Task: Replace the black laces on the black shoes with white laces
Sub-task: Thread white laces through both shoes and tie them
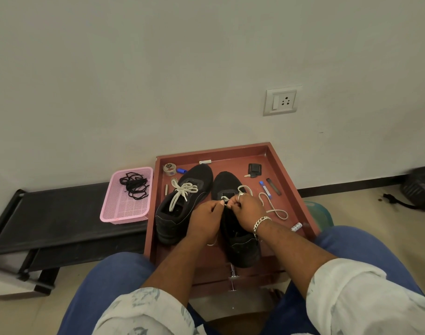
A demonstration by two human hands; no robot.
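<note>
Two black shoes in red tray (pixel 276 163), long axes running near-to-far, toes twd wall. Left shoe (pixel 180 201) already w/ white lace (pixel 182 193) threaded & loose. Right shoe (pixel 240 240) just beside it, almost touching. Left hand (pixel 204 220) and right hand (pixel 247 210) both curled, pinching second white lace (pixel 271 205) at right shoe's eyelets, fingertips nearly meeting; rest of lace looped over tray floor to right. Black laces (pixel 134 184) in pink basket (pixel 124 213), left of tray. Tray's near edge btw knees; bare tray floor mostly front-left.
</note>
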